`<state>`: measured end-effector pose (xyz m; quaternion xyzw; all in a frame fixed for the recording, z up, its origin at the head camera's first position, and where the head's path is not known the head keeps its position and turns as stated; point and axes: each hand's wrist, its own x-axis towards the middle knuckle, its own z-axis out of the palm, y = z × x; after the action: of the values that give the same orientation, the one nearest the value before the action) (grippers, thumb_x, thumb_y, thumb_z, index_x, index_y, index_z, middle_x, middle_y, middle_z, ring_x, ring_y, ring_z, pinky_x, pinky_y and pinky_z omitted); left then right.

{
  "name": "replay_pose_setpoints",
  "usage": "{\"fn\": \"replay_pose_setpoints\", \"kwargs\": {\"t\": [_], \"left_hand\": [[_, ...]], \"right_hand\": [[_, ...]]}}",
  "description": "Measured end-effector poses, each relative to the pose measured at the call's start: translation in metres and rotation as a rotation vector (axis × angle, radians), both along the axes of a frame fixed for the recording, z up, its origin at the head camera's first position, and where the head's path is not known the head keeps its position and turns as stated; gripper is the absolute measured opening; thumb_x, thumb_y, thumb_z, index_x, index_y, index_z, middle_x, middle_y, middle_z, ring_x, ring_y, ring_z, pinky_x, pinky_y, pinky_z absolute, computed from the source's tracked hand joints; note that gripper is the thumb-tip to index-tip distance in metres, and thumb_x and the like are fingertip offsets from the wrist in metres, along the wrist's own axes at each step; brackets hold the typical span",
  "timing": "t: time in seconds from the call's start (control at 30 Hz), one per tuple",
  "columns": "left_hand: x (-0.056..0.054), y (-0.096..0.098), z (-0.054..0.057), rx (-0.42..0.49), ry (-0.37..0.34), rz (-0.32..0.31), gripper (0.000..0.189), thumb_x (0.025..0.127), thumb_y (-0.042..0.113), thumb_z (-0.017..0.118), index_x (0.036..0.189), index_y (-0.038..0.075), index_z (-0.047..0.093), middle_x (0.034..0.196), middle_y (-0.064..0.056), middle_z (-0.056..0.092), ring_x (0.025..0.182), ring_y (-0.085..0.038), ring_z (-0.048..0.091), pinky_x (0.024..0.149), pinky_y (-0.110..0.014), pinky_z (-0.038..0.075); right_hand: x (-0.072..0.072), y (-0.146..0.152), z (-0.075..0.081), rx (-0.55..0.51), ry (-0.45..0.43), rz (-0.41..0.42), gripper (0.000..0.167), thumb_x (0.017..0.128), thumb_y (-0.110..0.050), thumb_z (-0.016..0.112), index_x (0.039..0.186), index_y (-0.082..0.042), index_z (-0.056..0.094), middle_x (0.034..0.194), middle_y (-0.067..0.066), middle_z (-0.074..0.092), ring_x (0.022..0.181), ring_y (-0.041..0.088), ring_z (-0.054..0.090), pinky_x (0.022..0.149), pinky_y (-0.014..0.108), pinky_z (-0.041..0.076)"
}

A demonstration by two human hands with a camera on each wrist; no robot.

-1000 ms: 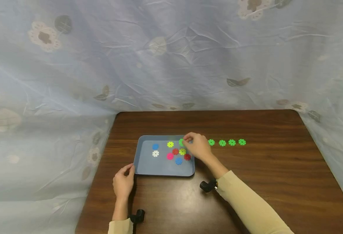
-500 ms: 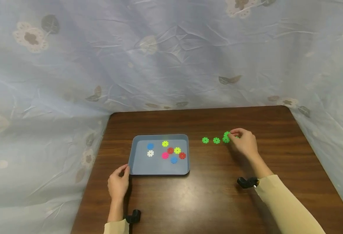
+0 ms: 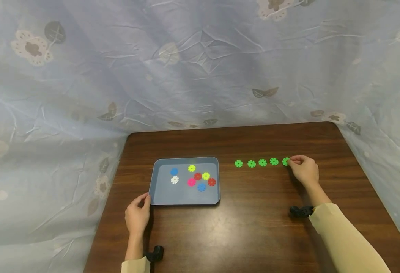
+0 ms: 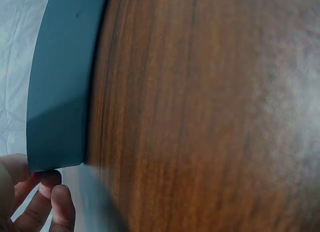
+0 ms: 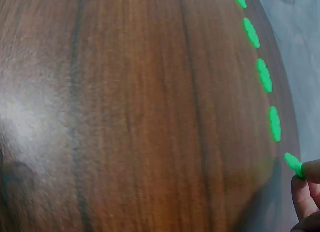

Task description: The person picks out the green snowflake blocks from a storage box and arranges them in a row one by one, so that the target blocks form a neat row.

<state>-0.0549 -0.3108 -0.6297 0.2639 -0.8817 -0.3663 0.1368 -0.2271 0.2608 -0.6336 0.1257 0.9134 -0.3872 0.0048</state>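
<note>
My right hand (image 3: pixel 306 170) pinches a green notched plastic disc (image 5: pixel 293 164) between thumb and finger, at the right end of a row. To its left, several matching green discs (image 3: pixel 262 162) lie spaced out on the table. My left hand (image 3: pixel 137 214) grips the near left corner of a grey-blue tray (image 3: pixel 185 199), thumb at the rim and fingers at the outer wall in the left wrist view. Inside the tray lie loose notched discs: a white disc (image 3: pixel 174 179), a pink disc (image 3: pixel 191 182), plus blue, red and yellow ones.
The brown wooden table (image 3: pixel 254 235) has rounded far corners. A pale patterned cloth (image 3: pixel 200 76) hangs behind it and along both sides. Each wrist wears a black camera, such as the right wrist camera (image 3: pixel 301 211).
My right hand has taken a green disc from the tray and carried it rightward past the row to its right end. My left hand stays at the tray's corner.
</note>
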Motion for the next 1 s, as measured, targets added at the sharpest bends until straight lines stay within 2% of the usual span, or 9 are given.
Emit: {"fn": "replay_pose_setpoints", "kwargs": {"t": [0.27, 0.53, 0.67, 0.87, 0.93, 1.0], "left_hand": [[0.002, -0.001, -0.001, -0.002, -0.012, 0.003, 0.027, 0.101, 0.031, 0.07, 0.119, 0.014, 0.08, 0.085, -0.01, 0.074, 0.051, -0.018, 0.047, 0.051, -0.037, 0.037], [0.001, 0.001, -0.001, 0.01, -0.03, -0.018, 0.028, 0.101, 0.032, 0.069, 0.121, 0.014, 0.079, 0.086, -0.01, 0.073, 0.051, -0.018, 0.047, 0.05, -0.036, 0.037], [0.002, 0.003, -0.002, 0.01, -0.035, -0.024, 0.028, 0.101, 0.032, 0.069, 0.121, 0.014, 0.079, 0.089, -0.01, 0.074, 0.05, -0.018, 0.045, 0.048, -0.036, 0.035], [0.0, 0.002, -0.003, -0.007, -0.032, -0.037, 0.028, 0.101, 0.032, 0.069, 0.119, 0.013, 0.079, 0.096, -0.013, 0.076, 0.051, -0.02, 0.044, 0.048, -0.036, 0.036], [-0.001, 0.0, -0.004, -0.027, -0.039, -0.046, 0.031, 0.102, 0.035, 0.067, 0.119, 0.014, 0.079, 0.105, -0.014, 0.076, 0.053, -0.025, 0.048, 0.048, -0.039, 0.038], [-0.001, -0.002, -0.006, -0.065, -0.048, -0.046, 0.034, 0.102, 0.04, 0.065, 0.12, 0.015, 0.079, 0.113, -0.014, 0.075, 0.064, -0.03, 0.059, 0.053, -0.045, 0.045]], "right_hand": [[0.001, 0.0, -0.007, -0.029, -0.059, -0.038, 0.041, 0.103, -0.038, 0.062, 0.121, -0.003, 0.072, 0.113, 0.017, 0.074, 0.101, 0.035, 0.066, 0.084, 0.047, 0.046], [0.006, 0.004, -0.008, 0.004, -0.105, -0.108, 0.04, 0.101, -0.042, 0.064, 0.119, -0.008, 0.073, 0.113, 0.014, 0.075, 0.102, 0.035, 0.064, 0.071, 0.044, 0.047], [0.01, 0.008, -0.011, 0.011, -0.107, -0.119, 0.041, 0.1, -0.043, 0.064, 0.118, -0.008, 0.073, 0.111, 0.013, 0.074, 0.1, 0.033, 0.063, 0.069, 0.043, 0.046], [0.025, 0.008, -0.008, 0.034, -0.011, -0.064, 0.041, 0.102, -0.042, 0.063, 0.117, -0.005, 0.073, 0.107, 0.014, 0.073, 0.093, 0.032, 0.064, 0.073, 0.041, 0.045], [0.033, 0.005, -0.003, 0.062, 0.041, -0.016, 0.04, 0.102, -0.041, 0.063, 0.117, -0.005, 0.072, 0.106, 0.014, 0.073, 0.086, 0.031, 0.064, 0.07, 0.041, 0.044], [0.042, 0.0, 0.002, 0.096, 0.09, 0.041, 0.04, 0.103, -0.041, 0.063, 0.117, -0.005, 0.072, 0.107, 0.015, 0.074, 0.073, 0.03, 0.062, 0.062, 0.041, 0.042]]}}
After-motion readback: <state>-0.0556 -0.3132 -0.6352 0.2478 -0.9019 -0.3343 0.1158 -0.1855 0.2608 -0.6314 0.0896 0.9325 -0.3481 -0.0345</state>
